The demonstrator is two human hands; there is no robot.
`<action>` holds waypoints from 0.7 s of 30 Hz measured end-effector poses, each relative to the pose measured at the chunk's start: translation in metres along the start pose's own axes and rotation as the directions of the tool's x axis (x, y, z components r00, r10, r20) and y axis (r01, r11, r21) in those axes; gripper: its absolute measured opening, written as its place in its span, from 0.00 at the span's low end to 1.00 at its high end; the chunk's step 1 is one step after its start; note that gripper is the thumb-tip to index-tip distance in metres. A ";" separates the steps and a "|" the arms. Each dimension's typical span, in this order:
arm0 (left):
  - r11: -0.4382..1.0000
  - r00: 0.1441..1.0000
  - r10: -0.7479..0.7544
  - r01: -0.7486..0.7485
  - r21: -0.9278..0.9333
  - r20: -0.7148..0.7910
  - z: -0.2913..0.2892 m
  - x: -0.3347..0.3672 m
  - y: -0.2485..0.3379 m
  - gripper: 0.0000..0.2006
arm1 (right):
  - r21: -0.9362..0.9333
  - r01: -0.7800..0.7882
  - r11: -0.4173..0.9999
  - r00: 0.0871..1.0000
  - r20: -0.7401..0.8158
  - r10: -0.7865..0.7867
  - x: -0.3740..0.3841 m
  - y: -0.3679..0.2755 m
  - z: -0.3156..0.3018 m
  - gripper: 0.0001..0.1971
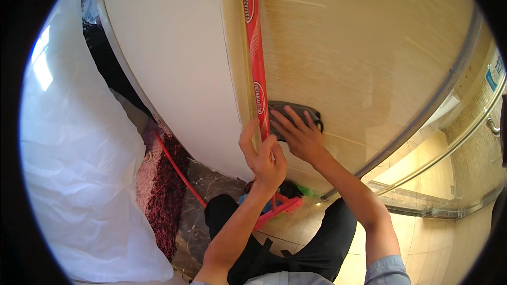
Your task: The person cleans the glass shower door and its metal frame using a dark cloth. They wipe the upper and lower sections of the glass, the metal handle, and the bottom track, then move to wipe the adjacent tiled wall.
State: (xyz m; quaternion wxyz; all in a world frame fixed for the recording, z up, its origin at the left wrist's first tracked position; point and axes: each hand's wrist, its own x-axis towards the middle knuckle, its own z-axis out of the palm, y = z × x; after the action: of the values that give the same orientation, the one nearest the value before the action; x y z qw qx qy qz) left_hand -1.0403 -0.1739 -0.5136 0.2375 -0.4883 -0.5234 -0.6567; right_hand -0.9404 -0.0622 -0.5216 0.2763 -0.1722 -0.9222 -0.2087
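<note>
A long red printed strip (255,47) runs down the seam between the white panel and the beige stone-patterned panel. At its lower end my left hand (265,164) is closed, thumb and fingers pinching around the strip. My right hand (302,136) lies spread with its fingers apart over a dark grey, rounded flat thing (315,113). That thing rests against the beige panel, right beside the strip; the hand hides much of it, and its kind is unclear.
A pink broom head (280,212) with green bristles is low between my knees. To the left are a thin red rod (179,171), a dark red shaggy rug (163,195) and white sheeting (90,179). A curved metal rail (446,153) is at the right.
</note>
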 end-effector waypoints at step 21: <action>0.949 0.780 -0.169 0.294 -0.114 0.603 0.002 0.091 0.161 0.11 | 0.027 -0.093 0.995 0.891 -0.443 0.095 0.045 0.119 -0.195 0.13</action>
State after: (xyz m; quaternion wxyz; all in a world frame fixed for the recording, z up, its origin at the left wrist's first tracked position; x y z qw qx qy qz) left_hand -0.9442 -0.2084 -0.3595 -0.0691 -0.6197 -0.5576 -0.5480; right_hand -0.8384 -0.0449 -0.3130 0.4895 -0.1637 -0.8261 -0.2263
